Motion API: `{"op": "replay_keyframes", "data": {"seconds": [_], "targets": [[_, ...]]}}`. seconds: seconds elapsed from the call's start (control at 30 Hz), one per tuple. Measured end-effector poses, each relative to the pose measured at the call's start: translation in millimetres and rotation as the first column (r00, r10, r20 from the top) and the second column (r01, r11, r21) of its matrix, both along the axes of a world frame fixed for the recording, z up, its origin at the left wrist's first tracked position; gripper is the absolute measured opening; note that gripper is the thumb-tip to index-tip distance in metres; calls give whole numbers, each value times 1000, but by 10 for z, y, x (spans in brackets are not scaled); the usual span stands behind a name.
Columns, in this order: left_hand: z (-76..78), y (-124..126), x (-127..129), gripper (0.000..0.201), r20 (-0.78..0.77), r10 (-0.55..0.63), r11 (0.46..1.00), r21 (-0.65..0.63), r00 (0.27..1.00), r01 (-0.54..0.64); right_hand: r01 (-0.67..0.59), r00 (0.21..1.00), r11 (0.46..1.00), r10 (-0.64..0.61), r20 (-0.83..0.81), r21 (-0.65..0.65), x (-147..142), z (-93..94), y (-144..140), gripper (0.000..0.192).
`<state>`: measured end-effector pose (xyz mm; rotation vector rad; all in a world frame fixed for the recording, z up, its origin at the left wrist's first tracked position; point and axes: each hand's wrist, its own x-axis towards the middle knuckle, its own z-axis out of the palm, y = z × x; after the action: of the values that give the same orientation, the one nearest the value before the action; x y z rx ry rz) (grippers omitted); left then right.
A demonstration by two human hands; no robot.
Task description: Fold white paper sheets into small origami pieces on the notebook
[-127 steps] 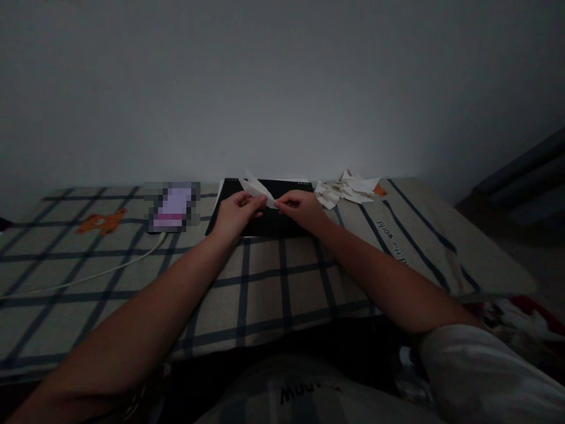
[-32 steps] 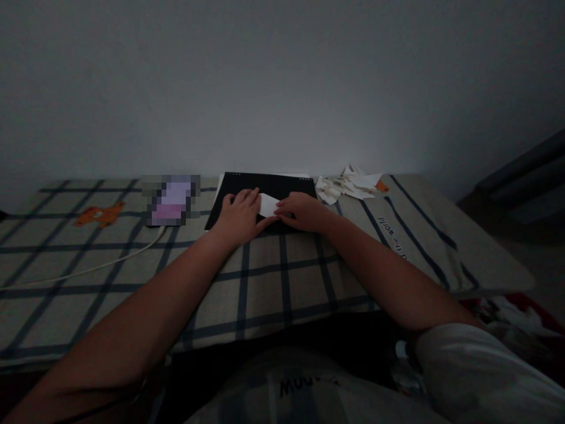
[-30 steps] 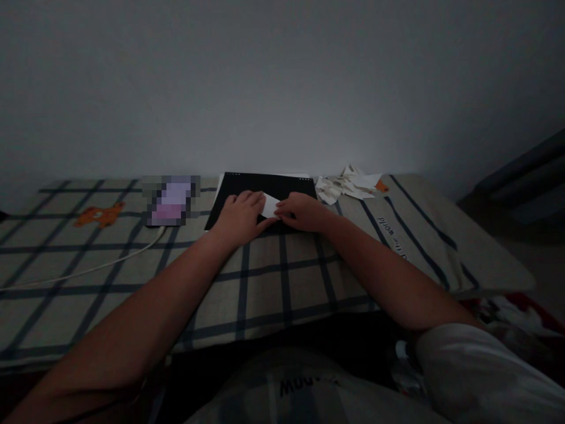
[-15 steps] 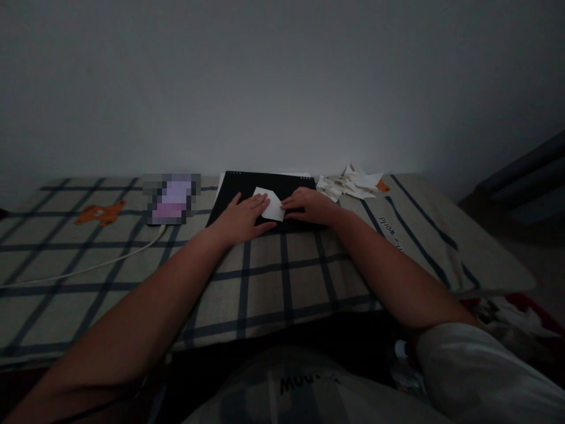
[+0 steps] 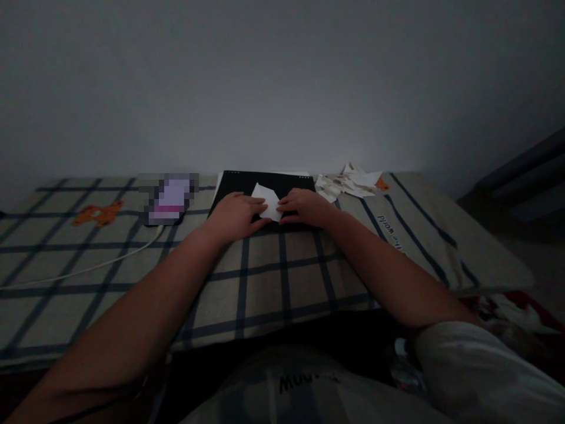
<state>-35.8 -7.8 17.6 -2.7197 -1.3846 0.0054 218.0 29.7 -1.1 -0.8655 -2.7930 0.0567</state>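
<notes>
A small folded piece of white paper [image 5: 267,199] with a pointed top lies over a black folder or pad [image 5: 242,181] in the middle of the table. From the left, my left hand [image 5: 233,218] has its fingers and thumb closed on the paper's left edge. My right hand [image 5: 305,207] grips the opposite edge, fingertips above and thumb lower down. The fingertips cover the paper's lower sides. White sheet edges stick out from behind the black folder.
Scraps of white paper [image 5: 346,181] are heaped right of the folder. A phone [image 5: 170,197] with a blurred screen lies to the left, with a white cable [image 5: 128,254] attached. The checked tablecloth [image 5: 265,282] reaches back to the grey wall [image 5: 282,88]. A clear bottle [image 5: 404,368] stands below the table edge.
My left hand has drawn its fingers back from lying flat across the paper to its left edge. The paper's top has lifted or shifted slightly upward. My right hand stays at the right edge.
</notes>
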Motion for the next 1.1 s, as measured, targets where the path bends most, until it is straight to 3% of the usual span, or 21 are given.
{"op": "replay_keyframes", "data": {"seconds": [0.37,0.53,0.73,0.83,0.93,1.1], "targets": [[4,17,-17,57,29,17,1000,-22,999,-16,72,985,992,-87,148,103,-138,134,-177,30],[10,23,-20,60,55,8,999,-38,998,-5,11,988,985,-37,149,170,-194,114,-222,29],[-16,52,-60,59,74,-6,998,-58,997,10,-15,987,987,-12,163,160,-199,94,-205,31],[-40,77,-82,60,90,-24,998,-60,996,30,41,994,991,-53,91,125,-188,63,-184,28],[-49,86,-95,58,113,-45,997,-60,993,52,163,983,985,-157,-91,62,-171,0,-145,22],[-40,86,-111,54,152,-64,994,-77,986,76,391,849,917,-394,-353,-81,-116,-67,-31,16]]}}
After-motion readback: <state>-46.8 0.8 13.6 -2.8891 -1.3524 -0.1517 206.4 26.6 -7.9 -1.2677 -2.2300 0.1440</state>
